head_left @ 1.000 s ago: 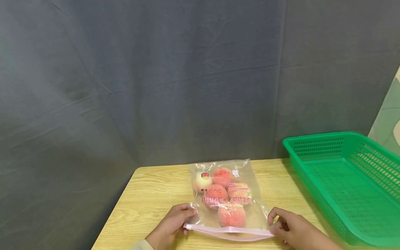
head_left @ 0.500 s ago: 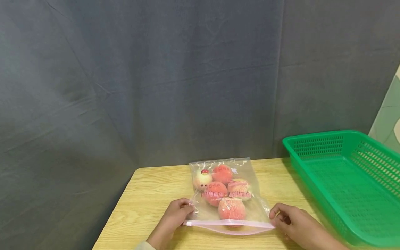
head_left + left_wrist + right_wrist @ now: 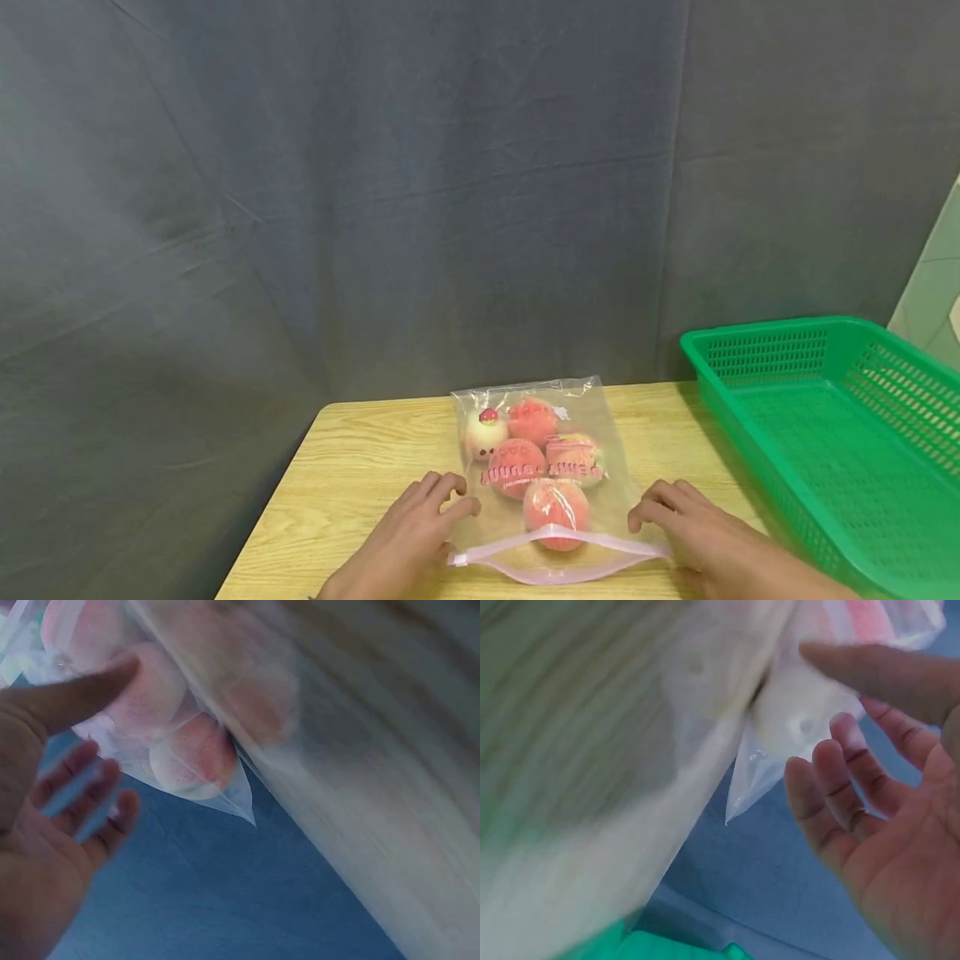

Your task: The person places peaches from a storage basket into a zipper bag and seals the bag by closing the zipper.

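Note:
A clear zip bag (image 3: 611, 500) with pink lettering lies flat on the table, several red and pale yellow peaches (image 3: 555, 508) inside it. Its pink-edged mouth faces the person and gapes in the middle, with a small white slider (image 3: 459, 560) at the left end. Beside the bag's left edge is my left hand (image 3: 412, 533), palm down with loosely bent fingers. My right hand (image 3: 697, 533) is at the right edge near the mouth's corner, fingers also loosely bent. Both wrist views show spread fingers (image 3: 86, 791) with nothing gripped.
A green plastic basket (image 3: 772, 467) with slotted sides stands on the right of the wooden table (image 3: 360, 467). Dark grey cloth (image 3: 480, 208) hangs behind the table's far edge.
Both hands have let go of the bag's mouth corners and shifted slightly, fingers now loosened beside it. The mouth gapes wider in the middle. The peaches stay in nearly the same place.

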Demonstrator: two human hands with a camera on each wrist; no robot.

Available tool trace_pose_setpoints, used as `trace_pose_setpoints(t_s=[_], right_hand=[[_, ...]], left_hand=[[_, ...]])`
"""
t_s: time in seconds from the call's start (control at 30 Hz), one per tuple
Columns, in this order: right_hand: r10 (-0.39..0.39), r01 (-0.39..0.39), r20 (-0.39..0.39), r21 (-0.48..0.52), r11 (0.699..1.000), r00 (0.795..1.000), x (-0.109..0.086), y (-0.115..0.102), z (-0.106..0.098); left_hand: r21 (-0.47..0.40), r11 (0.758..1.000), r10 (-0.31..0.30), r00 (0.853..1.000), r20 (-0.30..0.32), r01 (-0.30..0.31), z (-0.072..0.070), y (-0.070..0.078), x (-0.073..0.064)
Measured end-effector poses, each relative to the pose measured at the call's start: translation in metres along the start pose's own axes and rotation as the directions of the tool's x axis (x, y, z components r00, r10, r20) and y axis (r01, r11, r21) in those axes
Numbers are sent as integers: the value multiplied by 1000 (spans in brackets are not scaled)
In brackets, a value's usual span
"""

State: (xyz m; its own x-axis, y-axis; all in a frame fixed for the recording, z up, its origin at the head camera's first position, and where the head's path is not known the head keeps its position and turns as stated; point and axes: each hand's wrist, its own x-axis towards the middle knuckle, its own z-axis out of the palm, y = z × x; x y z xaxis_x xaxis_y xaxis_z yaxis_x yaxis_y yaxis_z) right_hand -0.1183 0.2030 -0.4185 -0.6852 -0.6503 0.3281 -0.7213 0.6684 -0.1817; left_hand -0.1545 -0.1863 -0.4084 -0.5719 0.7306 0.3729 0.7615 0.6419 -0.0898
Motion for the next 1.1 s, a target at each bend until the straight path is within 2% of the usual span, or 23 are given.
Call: trace_pose_setpoints(t_s=[0.07, 0.17, 0.27, 0.37, 0.5, 0.67, 0.83, 0.97, 1.1], right_hand=[[-29, 26, -43, -55, 998, 999, 2, -1, 3], [-72, 62, -110, -93, 994, 991, 3, -2, 6], [-112, 96, -170, -100, 990, 979, 3, -2, 7], [-132, 116, -234, -79, 990, 963, 3, -1, 8], [-74, 71, -271, -22, 997, 960, 3, 1, 5], [-12, 5, -297, -24, 1000, 955, 5, 4, 2], [83, -82, -282, 15, 997, 956, 7, 4, -1], [187, -179, -255, 55, 982, 949, 6, 4, -5], [251, -232, -262, 103, 967, 932, 8, 4, -11]], left_hand=[[-23, 996, 81, 997, -3, -81, 0, 0, 0], [-50, 984, 166, 984, -60, -169, 0, 0, 1], [-81, 969, 224, 969, -100, -232, 0, 1, 2], [-97, 966, 229, 967, -112, -240, 1, 2, 2], [-118, 975, 171, 974, -149, -189, 1, 1, 1], [-146, 979, 109, 968, -228, -145, 2, -5, 0], [-197, 979, 0, 967, -257, -53, 3, -7, 0], [-278, 959, -125, 964, -234, 57, 3, -7, 0], [-373, 917, -229, 950, -211, 138, 2, -8, 2]])
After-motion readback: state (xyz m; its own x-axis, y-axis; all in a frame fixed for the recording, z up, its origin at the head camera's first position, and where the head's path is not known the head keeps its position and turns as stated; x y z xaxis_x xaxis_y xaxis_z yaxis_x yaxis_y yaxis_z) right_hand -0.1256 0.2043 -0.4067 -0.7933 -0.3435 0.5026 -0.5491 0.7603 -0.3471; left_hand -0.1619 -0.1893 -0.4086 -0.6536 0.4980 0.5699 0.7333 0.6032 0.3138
